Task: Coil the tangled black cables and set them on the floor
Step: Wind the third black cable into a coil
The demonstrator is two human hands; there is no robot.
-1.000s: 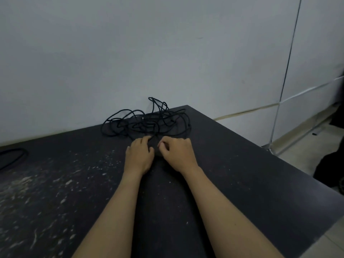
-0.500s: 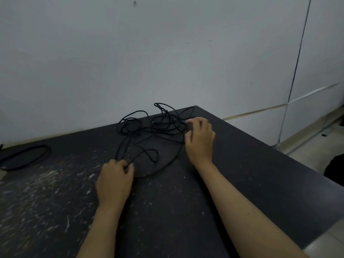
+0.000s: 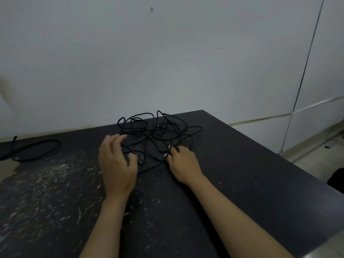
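The tangled black cables (image 3: 158, 131) lie on the dark table (image 3: 242, 164), at its far edge close to the grey wall (image 3: 167, 62). The heap sits ahead of both hands and partly between them, with its nearest loops reaching down to the fingers on either side.

Left hand (image 3: 116, 162): positioned at the left flank of the tangle, palm down, fingers spread and only loosely bent. The fingertips (image 3: 122, 136) sit at the outer strands on that side; the thumb lies near a loop at the lower edge of the heap. No strand is seen enclosed by this hand; whether the fingers actually touch the cable cannot be told.

Right hand (image 3: 183, 164): positioned at the lower right of the tangle, knuckles up, fingers curled. A strand runs up between thumb and forefinger at the hand's left tip, consistent with a pinch on the cable.

Condition of the cables: thin, matte black, round in section. Loops of uneven size cross over one another with no order; several arcs stand up off the table at the back of the heap, and one longer loop trails out to the right. A single long strand sweeps along the near edge from one hand to the other.

Also noted: a separate black cable (image 3: 31, 149) lies on the table well to the left, apart from the heap. Pale flecks (image 3: 46, 183) mark the left part of the tabletop
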